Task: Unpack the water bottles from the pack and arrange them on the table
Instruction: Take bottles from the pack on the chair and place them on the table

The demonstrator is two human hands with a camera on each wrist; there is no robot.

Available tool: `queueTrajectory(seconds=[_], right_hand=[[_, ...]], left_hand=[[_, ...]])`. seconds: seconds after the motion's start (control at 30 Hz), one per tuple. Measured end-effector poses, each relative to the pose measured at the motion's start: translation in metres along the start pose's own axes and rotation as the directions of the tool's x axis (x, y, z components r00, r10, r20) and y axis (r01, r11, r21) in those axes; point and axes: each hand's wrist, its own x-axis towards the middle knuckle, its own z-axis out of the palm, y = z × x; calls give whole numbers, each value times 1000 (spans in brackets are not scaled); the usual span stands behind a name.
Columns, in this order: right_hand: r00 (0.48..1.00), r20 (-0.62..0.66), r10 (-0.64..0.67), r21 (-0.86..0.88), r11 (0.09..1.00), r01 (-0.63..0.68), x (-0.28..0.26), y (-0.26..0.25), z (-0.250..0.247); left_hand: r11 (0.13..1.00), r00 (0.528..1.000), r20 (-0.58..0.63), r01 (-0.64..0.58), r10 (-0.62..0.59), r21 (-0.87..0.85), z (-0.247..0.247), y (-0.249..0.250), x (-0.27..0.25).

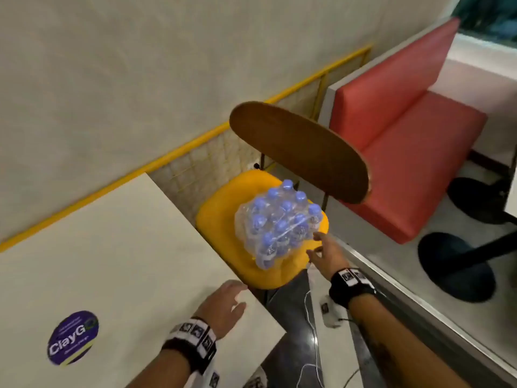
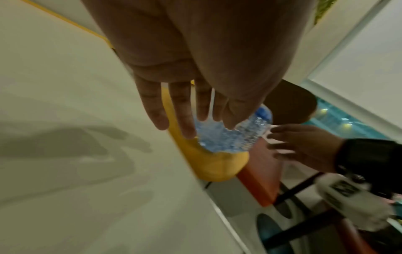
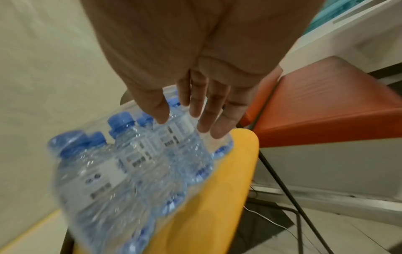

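A shrink-wrapped pack of water bottles [image 1: 278, 224] with blue caps sits on the yellow seat of a chair [image 1: 221, 217] beside the white table [image 1: 98, 261]. My right hand [image 1: 321, 253] is open with fingers spread, just off the pack's near right side; I cannot tell whether it touches the wrap. From the right wrist the pack [image 3: 135, 165] fills the lower left, with the fingers [image 3: 204, 111] stretched over it. My left hand [image 1: 226, 301] hovers open over the table's right edge, holding nothing. The left wrist view shows the pack [image 2: 230, 135] beyond straight fingers [image 2: 182, 113].
The chair's brown wooden backrest [image 1: 302, 155] rises behind the pack. A red bench [image 1: 405, 141] stands to the right, black table bases [image 1: 456, 264] on the floor by it. A yellow-framed grid panel [image 1: 201, 161] lines the wall. A purple round sticker [image 1: 73, 338] is on the table.
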Motion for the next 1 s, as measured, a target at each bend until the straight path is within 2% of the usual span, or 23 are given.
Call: queueTrajectory(seconds=[0.03,0.1,0.17,0.3,0.43,0.53,0.63,0.77,0.87,0.93,1.0], right_hand=[[999,-20,-42,18,999,42,11,-4,-3],[997,-16,-79,35,996,79,24,-21,-12],[994,30,-104,63,993,101,37,-32,-16],[984,150,-98,-39,994,105,50,-31,-16],[974,206,-94,-97,989,116,62,-27,-13],[958,231,-171,-189,958,216,64,-22,-12],[924,264,-277,-249,906,342,55,-26,-14],[937,223,-270,-234,918,320,52,-15,-18],[939,232,-253,-209,930,302,45,-4,-20],[944,207,-258,-207,931,300,37,4,-21],[942,184,-280,-226,921,318,33,10,-20]], left_hand=[[998,998,-16,-63,63,-21,7,19,22],[994,994,-12,-109,109,-12,14,63,57],[996,996,-22,-88,88,16,24,96,88],[996,995,-58,87,-86,27,37,123,123],[976,965,-162,195,-208,-93,41,130,151],[968,925,-295,202,-239,-149,46,129,162],[961,904,-327,256,-275,-101,52,132,167],[971,885,-401,228,-238,-73,55,128,171],[985,877,-452,172,-164,-23,53,125,171],[993,892,-443,114,-89,30,52,123,171],[995,926,-377,63,-30,75,51,120,170]])
